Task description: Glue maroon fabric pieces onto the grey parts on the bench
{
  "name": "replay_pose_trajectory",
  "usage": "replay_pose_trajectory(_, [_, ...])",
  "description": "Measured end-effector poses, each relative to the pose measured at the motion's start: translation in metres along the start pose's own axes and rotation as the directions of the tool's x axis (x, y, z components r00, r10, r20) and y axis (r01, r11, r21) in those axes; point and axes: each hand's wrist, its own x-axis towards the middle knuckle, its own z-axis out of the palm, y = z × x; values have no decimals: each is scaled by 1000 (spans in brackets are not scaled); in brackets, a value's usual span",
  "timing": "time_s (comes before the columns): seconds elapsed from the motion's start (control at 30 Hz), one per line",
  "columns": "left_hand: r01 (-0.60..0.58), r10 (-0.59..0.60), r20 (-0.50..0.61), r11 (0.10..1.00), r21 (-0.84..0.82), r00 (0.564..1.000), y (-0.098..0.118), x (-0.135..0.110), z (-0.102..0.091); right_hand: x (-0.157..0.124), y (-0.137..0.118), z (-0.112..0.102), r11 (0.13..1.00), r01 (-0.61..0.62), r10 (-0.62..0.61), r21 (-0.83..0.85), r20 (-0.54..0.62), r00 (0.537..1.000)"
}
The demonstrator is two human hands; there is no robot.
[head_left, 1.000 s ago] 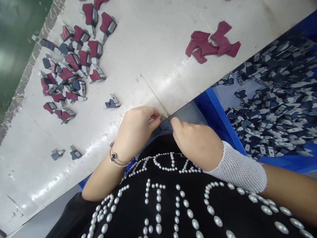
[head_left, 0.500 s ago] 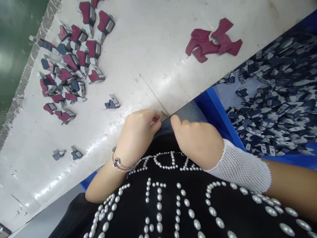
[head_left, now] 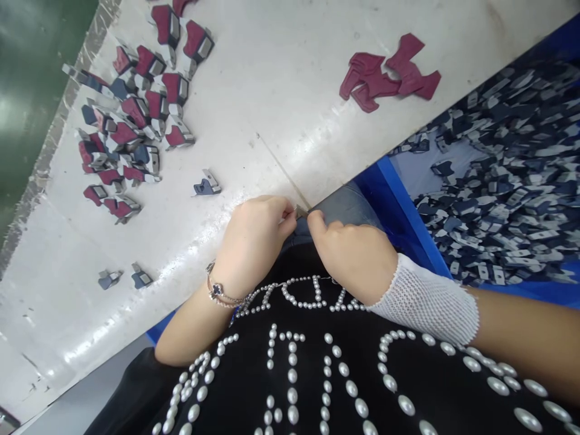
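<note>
- left hand (head_left: 251, 241) and right hand (head_left: 351, 260) together, fingertips pinched on a small pale piece (head_left: 301, 211), at the surface edge; piece mostly hidden
- handling: looks light, thin, soft; hold by its edge, fingertips only
- grey-blue cloth (head_left: 347, 205) just beyond the hands, touching the right hand
- blue bin (head_left: 399, 223) to the right, heaped with loose navy-and-grey pieces (head_left: 498, 175)
- surface (head_left: 272, 103) carries a lone navy piece (head_left: 207, 186), then burgundy cut pieces (head_left: 385, 75)
- farthest left: pile of burgundy-and-grey pieces (head_left: 136, 109)
</note>
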Motion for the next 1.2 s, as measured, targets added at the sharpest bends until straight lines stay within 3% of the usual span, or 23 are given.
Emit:
replay_pose_trajectory(0.4, [-88,92,-51,994,62,995,-2,-5,4,2,15,-16,989,-34,27,146,53,998])
replay_pose_trajectory(0.6, [-27,22,-59,996,-83,998,-6,-3,3,10,14,-17,970,-8,-13,243,86,996])
replay_pose_trajectory(1.2, [-22,16,-49,990,-136,999,-9,-3,3,6,4,-6,984,-13,-5,176,102,995])
